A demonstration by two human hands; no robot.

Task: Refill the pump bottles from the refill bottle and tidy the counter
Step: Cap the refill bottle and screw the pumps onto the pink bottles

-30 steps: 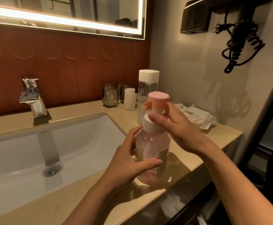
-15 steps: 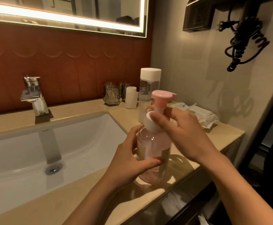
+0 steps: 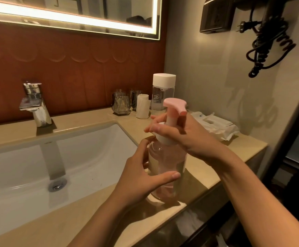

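Currently: pump bottle (image 3: 166, 163) stands upright near the front edge of the bench (image 3: 243, 147), just right of the sink (image 3: 91, 157). Left hand (image 3: 141, 182) grip wraps the clear body low down, thumb across the front. Right hand (image 3: 184, 134) grip curls round the white collar (image 3: 164, 139) under the pink pump head (image 3: 174, 104). Long axis vertical, collar directly above the left hand; judged: right twists, left braces

L hand (image 3: 141, 182) holds pump bottle (image 3: 166, 163), R hand (image 3: 187, 138) grips collar (image 3: 163, 139)
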